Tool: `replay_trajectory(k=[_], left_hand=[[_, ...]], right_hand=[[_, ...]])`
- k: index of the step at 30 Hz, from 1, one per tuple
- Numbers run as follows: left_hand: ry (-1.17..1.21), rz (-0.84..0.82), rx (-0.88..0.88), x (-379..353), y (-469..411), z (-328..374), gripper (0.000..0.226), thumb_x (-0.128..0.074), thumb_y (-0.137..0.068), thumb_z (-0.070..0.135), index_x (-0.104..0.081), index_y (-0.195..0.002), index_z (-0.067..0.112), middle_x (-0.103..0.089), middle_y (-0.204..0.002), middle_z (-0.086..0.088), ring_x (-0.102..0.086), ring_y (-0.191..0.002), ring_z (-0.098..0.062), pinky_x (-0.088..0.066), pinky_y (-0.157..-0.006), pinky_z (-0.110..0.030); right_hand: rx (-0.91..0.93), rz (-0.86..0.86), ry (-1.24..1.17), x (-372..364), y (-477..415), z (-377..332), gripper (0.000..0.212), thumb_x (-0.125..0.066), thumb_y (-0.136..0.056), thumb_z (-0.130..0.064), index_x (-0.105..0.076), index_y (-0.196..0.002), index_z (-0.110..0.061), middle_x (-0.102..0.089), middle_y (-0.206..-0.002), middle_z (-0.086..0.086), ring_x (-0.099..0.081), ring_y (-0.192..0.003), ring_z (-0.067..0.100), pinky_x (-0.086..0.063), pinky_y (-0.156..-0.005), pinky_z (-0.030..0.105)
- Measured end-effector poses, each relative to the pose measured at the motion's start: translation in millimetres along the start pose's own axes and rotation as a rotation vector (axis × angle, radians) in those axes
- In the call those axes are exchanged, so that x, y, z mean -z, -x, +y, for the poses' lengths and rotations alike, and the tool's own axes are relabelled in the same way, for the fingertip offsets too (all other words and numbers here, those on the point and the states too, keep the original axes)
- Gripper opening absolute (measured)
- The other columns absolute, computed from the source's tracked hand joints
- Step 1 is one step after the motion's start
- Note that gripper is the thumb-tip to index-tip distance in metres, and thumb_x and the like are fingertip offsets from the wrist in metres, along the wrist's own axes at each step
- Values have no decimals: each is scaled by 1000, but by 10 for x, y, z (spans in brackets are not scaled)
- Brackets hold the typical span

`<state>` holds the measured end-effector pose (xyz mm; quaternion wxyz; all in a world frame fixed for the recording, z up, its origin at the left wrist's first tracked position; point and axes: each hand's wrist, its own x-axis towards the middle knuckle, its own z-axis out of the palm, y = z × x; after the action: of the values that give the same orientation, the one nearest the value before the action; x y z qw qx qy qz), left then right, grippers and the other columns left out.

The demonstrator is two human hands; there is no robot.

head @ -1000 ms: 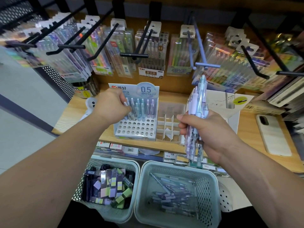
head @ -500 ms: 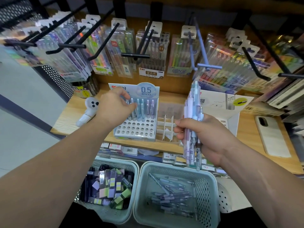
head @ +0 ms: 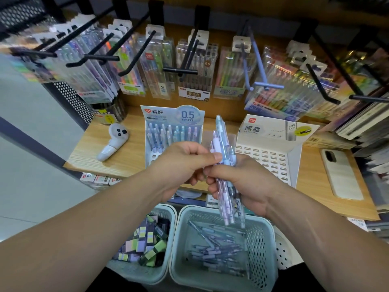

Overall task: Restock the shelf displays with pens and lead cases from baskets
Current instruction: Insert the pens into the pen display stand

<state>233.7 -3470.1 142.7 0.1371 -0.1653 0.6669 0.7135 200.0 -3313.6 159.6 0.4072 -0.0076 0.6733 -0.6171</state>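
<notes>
Bundle of pens (head: 224, 165) held upright above the right basket (head: 261, 234), clenched in the right hand (head: 246, 182). Left hand (head: 181, 163) touching the bundle, thumb and fingers pinching one pen near its top. More pens lying loose in the right basket; lead cases (head: 147, 243) piled in the left basket (head: 168, 213) just beside it. Behind the hands, on the wooden shelf (head: 130, 148), a 0.5 mm pen stand (head: 172, 127) with pens in its back rows and front holes bare. To its right, a white slotted lead display (head: 271, 152). White controller (head: 114, 144) lying left of the stand, phone (head: 341, 173) far right. Pen packs (head: 195, 68) hanging on hooks above.
</notes>
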Motion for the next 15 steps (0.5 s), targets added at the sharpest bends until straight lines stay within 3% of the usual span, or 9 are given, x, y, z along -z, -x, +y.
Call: replay_trajectory(k=[5,10,15], left_hand=[[88,-42,37,17,18,-24,23,-72,-87,25,-62,-70,14,-58,-58,-7,-52,-53,-16,-37,-47,-21],[344,76,19,105,-28,52,7,-68,-92,18,-65,-91,12,-63,-64,1,-50,-51,-11,-38,-45,-20],[461,185,-31,189,-84,66,8,-64,-96,17,-68,-99,10,-67,-73,0,-55,-55,-12,-42,-47,-21]], right_hand=[[-4,2,-34,-43,-11,6,4,-74,-87,-9,-73,-90,-9,-70,-79,12,-65,-64,18,-55,-62,29],[-18,69,-159,-22,-39,-41,25,-77,-84,-13,-70,-107,-4,-71,-84,17,-70,-67,23,-56,-58,30],[-26,127,-153,13,-36,-59,12,-74,-86,-7,-70,-97,-3,-74,-84,17,-73,-71,25,-57,-55,30]])
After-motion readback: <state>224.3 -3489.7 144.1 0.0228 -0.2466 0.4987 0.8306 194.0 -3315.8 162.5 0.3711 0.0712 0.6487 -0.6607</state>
